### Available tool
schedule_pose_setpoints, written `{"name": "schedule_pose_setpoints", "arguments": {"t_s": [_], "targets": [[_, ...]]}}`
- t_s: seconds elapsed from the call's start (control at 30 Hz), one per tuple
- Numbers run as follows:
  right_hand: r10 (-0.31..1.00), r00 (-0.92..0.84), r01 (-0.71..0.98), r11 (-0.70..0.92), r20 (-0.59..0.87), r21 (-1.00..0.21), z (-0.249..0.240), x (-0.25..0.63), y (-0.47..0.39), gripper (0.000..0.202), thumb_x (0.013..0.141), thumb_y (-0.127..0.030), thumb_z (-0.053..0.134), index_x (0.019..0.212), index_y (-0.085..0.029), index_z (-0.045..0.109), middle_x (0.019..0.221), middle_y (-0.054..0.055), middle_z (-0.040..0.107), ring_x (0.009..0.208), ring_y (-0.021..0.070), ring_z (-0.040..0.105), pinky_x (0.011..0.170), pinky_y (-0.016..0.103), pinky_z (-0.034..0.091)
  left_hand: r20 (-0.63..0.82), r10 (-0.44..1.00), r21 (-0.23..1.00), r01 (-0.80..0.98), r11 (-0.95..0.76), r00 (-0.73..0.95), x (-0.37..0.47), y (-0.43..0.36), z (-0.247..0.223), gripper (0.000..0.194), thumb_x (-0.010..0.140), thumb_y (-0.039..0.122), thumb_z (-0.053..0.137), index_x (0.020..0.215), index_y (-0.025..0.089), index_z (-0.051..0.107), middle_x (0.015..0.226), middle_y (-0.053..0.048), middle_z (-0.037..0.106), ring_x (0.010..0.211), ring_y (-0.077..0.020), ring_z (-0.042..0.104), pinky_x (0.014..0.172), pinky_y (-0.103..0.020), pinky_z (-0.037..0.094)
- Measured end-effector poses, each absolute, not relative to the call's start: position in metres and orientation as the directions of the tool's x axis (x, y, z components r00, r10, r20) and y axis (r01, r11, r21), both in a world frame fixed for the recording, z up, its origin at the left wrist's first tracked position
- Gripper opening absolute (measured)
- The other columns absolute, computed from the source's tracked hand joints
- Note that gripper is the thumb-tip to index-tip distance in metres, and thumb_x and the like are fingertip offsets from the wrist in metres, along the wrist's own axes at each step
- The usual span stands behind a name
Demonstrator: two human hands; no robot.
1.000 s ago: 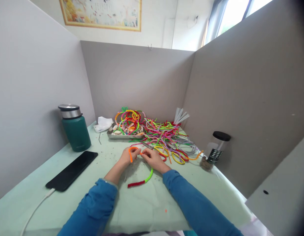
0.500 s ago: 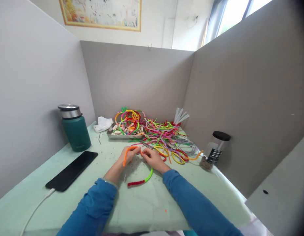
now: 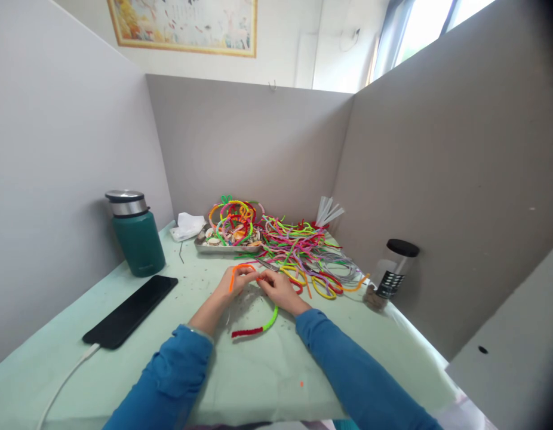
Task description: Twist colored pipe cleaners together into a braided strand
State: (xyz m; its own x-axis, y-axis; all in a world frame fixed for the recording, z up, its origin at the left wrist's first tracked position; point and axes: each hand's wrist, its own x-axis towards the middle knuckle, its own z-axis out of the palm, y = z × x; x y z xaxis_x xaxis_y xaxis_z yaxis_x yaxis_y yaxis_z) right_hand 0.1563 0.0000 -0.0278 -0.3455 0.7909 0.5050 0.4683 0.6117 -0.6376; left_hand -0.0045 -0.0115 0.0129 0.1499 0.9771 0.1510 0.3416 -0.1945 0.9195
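Over the middle of the table, my left hand (image 3: 234, 283) is closed on an orange pipe cleaner (image 3: 233, 276), which arches over the back of the hand with one end hanging down. Close beside it, my right hand (image 3: 276, 285) pinches a pipe cleaner piece at the fingertips, where a bit of red-orange shows. Below the right hand curves a green and red pipe cleaner strip (image 3: 270, 322), its red end pointing left; its upper end is hidden by that hand. Scissors (image 3: 266, 264) lie just beyond the fingertips, partly covered.
A metal tray (image 3: 227, 249) holds coloured loops and shell-like pieces. Right of it sprawls a heap of pipe cleaners (image 3: 298, 242). A green bottle (image 3: 137, 239) and a phone (image 3: 131, 310) with a cable are on the left. A clear jar (image 3: 390, 275) stands right, near the grey partition (image 3: 438, 179).
The orange pipe cleaner's loose end has swung up and slightly right over my left hand, so it hangs shorter. Both hands have stayed nearly in place.
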Motion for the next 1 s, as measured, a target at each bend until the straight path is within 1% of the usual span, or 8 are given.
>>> {"name": "schedule_pose_setpoints", "arguments": {"t_s": [0.07,0.2,0.37,0.43,0.57,0.83,1.0], "targets": [[0.793,-0.345,0.471,0.609,0.503,-0.638,-0.027,0.156,0.0,0.018,0.082,-0.031,0.047,0.079,-0.017,0.059,0.059,-0.002,0.054,0.052,0.0096,0.042,0.049,0.02,0.026,0.147,0.981,0.911,0.368,-0.185,0.129,-0.005,-0.009,0.01,0.036,0.064,0.044,0.059,0.075,0.01,0.066,0.056,0.0,0.055,0.039,-0.0052,0.036,0.039,-0.02,0.026],[0.8,-0.35,0.485,0.6,0.487,-0.637,-0.026,0.157,-0.001,0.018,0.082,-0.03,0.048,0.079,-0.017,0.059,0.059,-0.002,0.054,0.053,0.0098,0.044,0.049,0.02,0.027,0.129,0.988,0.87,0.467,-0.156,0.09,-0.007,-0.003,0.004,0.037,0.064,0.041,0.059,0.081,0.011,0.069,0.049,0.001,0.054,0.038,-0.0063,0.036,0.041,-0.021,0.029],[0.796,-0.363,0.485,0.605,0.484,-0.631,-0.025,0.157,-0.001,0.016,0.081,-0.029,0.048,0.079,-0.017,0.059,0.062,-0.002,0.056,0.055,0.0101,0.046,0.05,0.02,0.028,0.165,0.981,0.829,0.525,-0.193,0.101,-0.008,0.0,0.001,0.034,0.064,0.039,0.059,0.078,0.011,0.07,0.057,-0.002,0.061,0.046,-0.0099,0.046,0.047,-0.021,0.034],[0.794,-0.364,0.486,0.608,0.486,-0.628,-0.025,0.157,-0.001,0.016,0.081,-0.029,0.048,0.079,-0.017,0.059,0.062,-0.002,0.056,0.056,0.0101,0.046,0.05,0.02,0.028,0.154,0.984,0.837,0.518,-0.175,0.084,-0.007,0.001,0.0,0.033,0.064,0.038,0.059,0.079,0.011,0.07,0.054,-0.002,0.06,0.047,-0.0113,0.048,0.047,-0.021,0.034],[0.796,-0.361,0.49,0.605,0.485,-0.628,-0.026,0.157,-0.001,0.017,0.082,-0.03,0.048,0.079,-0.017,0.059,0.063,-0.002,0.056,0.056,0.0102,0.047,0.051,0.02,0.029,0.133,0.988,0.847,0.509,-0.153,0.077,-0.007,0.002,-0.002,0.031,0.064,0.036,0.059,0.079,0.011,0.07,0.047,0.0,0.056,0.045,-0.0107,0.047,0.046,-0.021,0.034],[0.791,-0.364,0.482,0.612,0.492,-0.627,-0.026,0.157,-0.001,0.018,0.081,-0.029,0.048,0.079,-0.016,0.06,0.063,-0.001,0.057,0.056,0.01,0.045,0.051,0.02,0.029,0.125,0.99,0.839,0.525,-0.143,0.069,-0.007,0.003,-0.004,0.029,0.065,0.034,0.059,0.081,0.012,0.07,0.042,0.002,0.052,0.041,-0.0083,0.042,0.044,-0.02,0.032],[0.789,-0.371,0.487,0.614,0.49,-0.621,-0.025,0.157,-0.002,0.017,0.082,-0.028,0.048,0.08,-0.017,0.06,0.064,-0.001,0.057,0.056,0.0098,0.045,0.051,0.02,0.029,0.109,0.99,0.84,0.525,-0.137,0.084,-0.006,0.001,-0.002,0.03,0.065,0.035,0.059,0.08,0.012,0.07,0.045,0.002,0.052,0.039,-0.0075,0.039,0.043,-0.02,0.031]]}}
